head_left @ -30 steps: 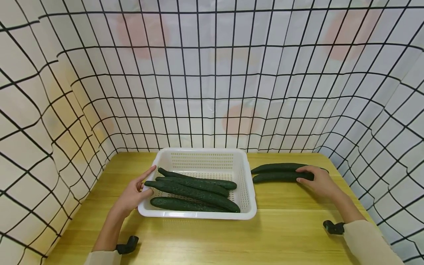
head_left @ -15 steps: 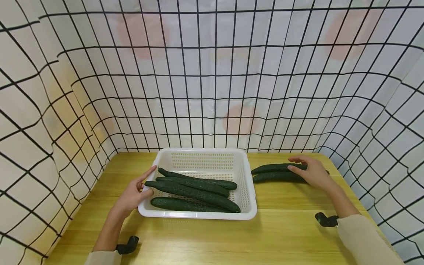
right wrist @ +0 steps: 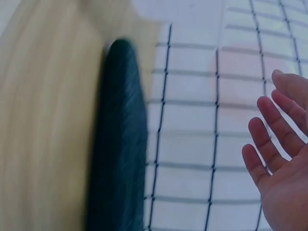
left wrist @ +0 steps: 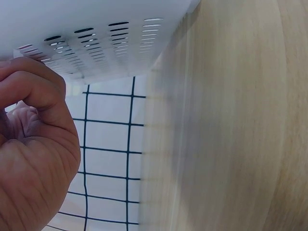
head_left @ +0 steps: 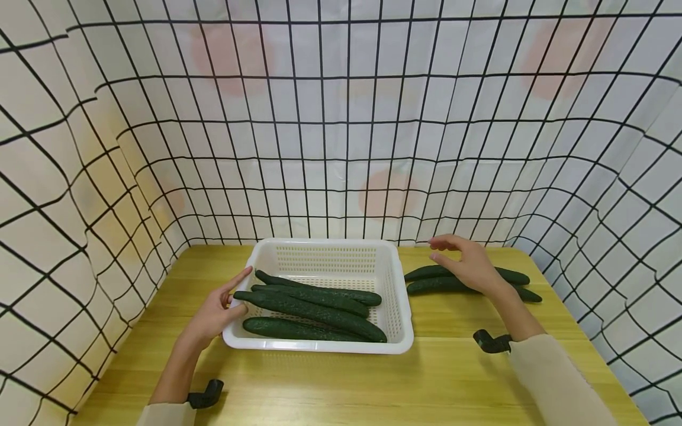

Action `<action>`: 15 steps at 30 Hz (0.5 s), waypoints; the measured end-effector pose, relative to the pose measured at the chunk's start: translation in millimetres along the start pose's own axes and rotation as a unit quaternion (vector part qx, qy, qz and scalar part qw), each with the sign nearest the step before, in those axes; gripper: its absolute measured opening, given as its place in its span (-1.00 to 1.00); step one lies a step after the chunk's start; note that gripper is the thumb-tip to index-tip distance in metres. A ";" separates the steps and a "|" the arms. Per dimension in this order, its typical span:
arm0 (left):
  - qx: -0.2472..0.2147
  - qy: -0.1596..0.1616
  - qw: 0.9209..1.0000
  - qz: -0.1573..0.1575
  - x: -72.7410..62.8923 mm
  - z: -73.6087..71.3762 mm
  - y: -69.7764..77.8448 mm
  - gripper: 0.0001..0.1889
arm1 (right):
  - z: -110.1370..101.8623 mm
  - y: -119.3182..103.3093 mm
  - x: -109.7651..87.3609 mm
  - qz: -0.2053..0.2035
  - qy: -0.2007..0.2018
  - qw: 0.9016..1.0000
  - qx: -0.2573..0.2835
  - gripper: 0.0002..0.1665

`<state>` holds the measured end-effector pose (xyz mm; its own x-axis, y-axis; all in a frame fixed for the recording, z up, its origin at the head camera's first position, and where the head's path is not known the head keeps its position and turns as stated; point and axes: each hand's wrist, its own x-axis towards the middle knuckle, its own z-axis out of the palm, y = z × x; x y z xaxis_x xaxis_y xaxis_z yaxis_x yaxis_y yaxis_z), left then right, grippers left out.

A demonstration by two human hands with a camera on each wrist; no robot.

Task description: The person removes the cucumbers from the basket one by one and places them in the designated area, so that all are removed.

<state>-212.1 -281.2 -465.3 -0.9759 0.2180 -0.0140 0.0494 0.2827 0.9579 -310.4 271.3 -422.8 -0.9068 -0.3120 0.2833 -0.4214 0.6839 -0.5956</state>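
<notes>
A white perforated plastic basket [head_left: 319, 348] stands on the table with several dark green cucumbers [head_left: 303, 307] lying in it. At its left edge my left hand [head_left: 210, 313] holds the rim; the left wrist view shows curled fingers against the basket wall [left wrist: 106, 14]. To the right of the basket two more cucumbers lie side by side, a rear one [head_left: 514, 276] and a front one [head_left: 437, 285]. Over them hovers my right hand [head_left: 471, 266], hiding their middles. In the right wrist view that hand's fingers are spread with nothing in them, apart from a cucumber [right wrist: 118, 134].
The wooden table [head_left: 341, 390] extends in front of the basket. A black wire grid [head_left: 346, 123] over white sheeting walls in the back and both sides. Both wrists wear small black cameras, the right one [head_left: 491, 342] low over the table.
My right hand has let go of the front cucumber, risen and moved left above the two cucumbers. The left hand and the basket have stayed in place.
</notes>
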 end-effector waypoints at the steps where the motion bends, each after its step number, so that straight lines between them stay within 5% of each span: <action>1: 0.000 0.000 1.000 0.000 -0.2 0.2 0.1 -0.07 | 1.2 -6.4 2.5 -0.002 -0.002 1.000 0.003 -0.50; 15: 0.009 0.011 1.000 -0.005 0.5 0.8 -0.6 -0.07 | 17.6 -83.3 36.8 -0.053 -0.029 0.997 0.055 -0.47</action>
<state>-212.4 -280.5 -466.1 -0.9807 0.1947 -0.0164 0.0440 0.3020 0.9523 -308.8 191.3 -376.0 -0.8551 -0.4180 0.3068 -0.5099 0.5701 -0.6442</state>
